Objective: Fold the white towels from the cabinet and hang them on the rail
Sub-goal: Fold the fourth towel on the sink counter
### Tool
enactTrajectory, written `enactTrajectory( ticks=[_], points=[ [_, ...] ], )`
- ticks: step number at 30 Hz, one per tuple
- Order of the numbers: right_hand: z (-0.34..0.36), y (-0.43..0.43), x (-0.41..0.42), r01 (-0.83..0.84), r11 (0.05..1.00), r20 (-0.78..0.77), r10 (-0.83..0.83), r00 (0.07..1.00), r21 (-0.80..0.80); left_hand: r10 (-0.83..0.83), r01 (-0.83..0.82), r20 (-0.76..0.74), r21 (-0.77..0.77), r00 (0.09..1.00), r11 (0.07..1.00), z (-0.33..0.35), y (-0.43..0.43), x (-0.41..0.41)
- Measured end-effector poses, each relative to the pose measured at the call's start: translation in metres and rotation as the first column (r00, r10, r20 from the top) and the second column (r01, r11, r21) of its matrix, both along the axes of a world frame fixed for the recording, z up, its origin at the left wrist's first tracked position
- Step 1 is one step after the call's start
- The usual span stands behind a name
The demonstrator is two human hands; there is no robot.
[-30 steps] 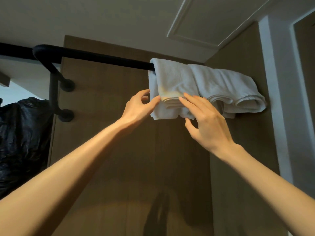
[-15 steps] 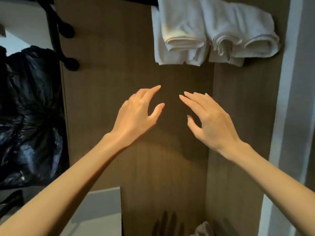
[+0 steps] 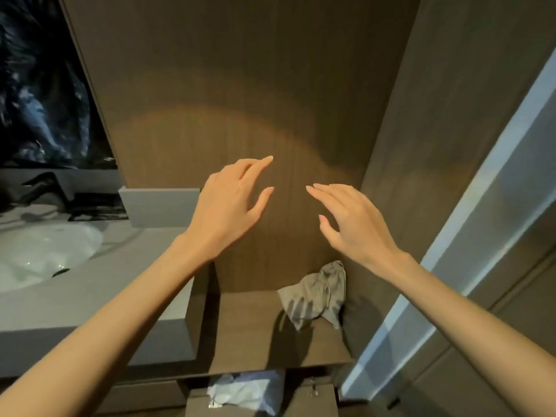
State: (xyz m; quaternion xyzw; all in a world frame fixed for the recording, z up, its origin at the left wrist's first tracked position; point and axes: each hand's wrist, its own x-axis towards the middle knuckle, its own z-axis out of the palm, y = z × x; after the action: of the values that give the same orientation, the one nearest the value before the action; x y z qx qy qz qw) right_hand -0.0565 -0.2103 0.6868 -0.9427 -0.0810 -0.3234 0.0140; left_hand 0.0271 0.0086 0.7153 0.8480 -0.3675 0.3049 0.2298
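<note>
My left hand (image 3: 230,206) and my right hand (image 3: 352,222) hover side by side in front of the brown wooden back panel (image 3: 240,85), fingers loosely spread and holding nothing. Below them a crumpled pale cloth (image 3: 316,296) lies on the wooden shelf (image 3: 246,326), against the right corner. At the bottom edge, white towel fabric (image 3: 246,392) shows in the open compartment under the shelf. The rail and the hung towels are out of view above.
A white sink (image 3: 45,251) sits in the grey counter (image 3: 90,296) on the left, with a black plastic bag (image 3: 39,85) above it. A pale door frame (image 3: 469,236) runs diagonally on the right.
My view has tilted down from the rail and its hung towels to the shelf. Both hands have let go of the towel and lowered, staying open.
</note>
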Motion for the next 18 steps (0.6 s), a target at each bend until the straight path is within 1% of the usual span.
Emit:
enactTrajectory(
  ticks=[4, 8, 13, 16, 18],
  points=[
    [-0.073, -0.011, -0.013, -0.036, 0.996, -0.144, 0.047, 0.988, 0.076, 0.014, -0.007, -0.13, 0.058, 0.991, 0.998, -0.073, -0.006, -0.016],
    [-0.154, -0.01, -0.021, -0.027, 0.986, -0.31, 0.077, 0.948, 0.163, 0.05, -0.012, -0.274, 0.137, 0.96, 0.991, -0.157, -0.006, -0.024],
    [-0.268, -0.003, -0.032, 0.03, 0.969, -0.495, 0.1, 0.863, 0.247, 0.124, -0.009, -0.487, 0.232, 0.865, 0.973, -0.281, -0.002, -0.031],
    [-0.352, 0.003, -0.033, 0.07, 0.961, -0.611, 0.113, 0.783, 0.267, 0.16, -0.007, -0.576, 0.258, 0.802, 0.966, -0.362, 0.002, -0.033],
    [-0.41, 0.009, -0.036, 0.087, 0.952, -0.645, 0.129, 0.753, 0.292, 0.174, -0.016, -0.61, 0.255, 0.773, 0.967, -0.419, 0.006, -0.031]
  ],
)
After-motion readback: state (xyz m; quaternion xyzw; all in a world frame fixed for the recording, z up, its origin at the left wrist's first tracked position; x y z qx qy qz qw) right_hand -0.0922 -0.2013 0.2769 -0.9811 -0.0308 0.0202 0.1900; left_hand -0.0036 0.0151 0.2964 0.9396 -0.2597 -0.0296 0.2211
